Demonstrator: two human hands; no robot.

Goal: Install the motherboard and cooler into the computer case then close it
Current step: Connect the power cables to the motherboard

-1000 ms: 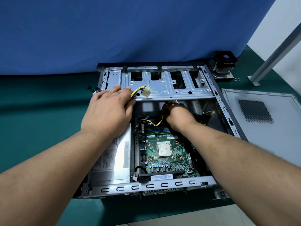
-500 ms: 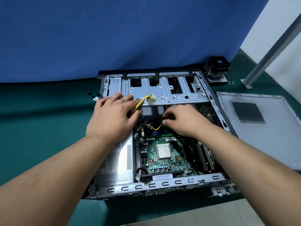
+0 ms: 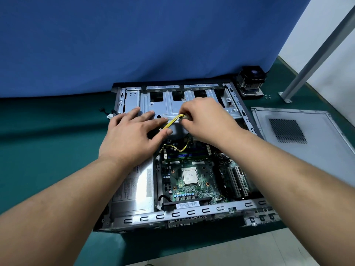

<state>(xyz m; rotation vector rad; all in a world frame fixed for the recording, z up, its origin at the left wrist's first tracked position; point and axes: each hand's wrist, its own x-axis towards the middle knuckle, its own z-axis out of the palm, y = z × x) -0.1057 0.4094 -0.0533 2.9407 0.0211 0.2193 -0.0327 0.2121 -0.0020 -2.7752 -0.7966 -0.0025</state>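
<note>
Over the open computer case (image 3: pixel 194 213), the right hand (image 3: pixel 206 120) has risen from the motherboard (image 3: pixel 192 181), fingers now pinching the yellow power cable (image 3: pixel 172 122); left hand (image 3: pixel 132 136) lies spread, holding nothing; cabling continues.

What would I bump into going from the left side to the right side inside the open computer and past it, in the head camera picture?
Silver power supply → motherboard with its square chip → white expansion slots → loose side panel lying on the green table.
</note>
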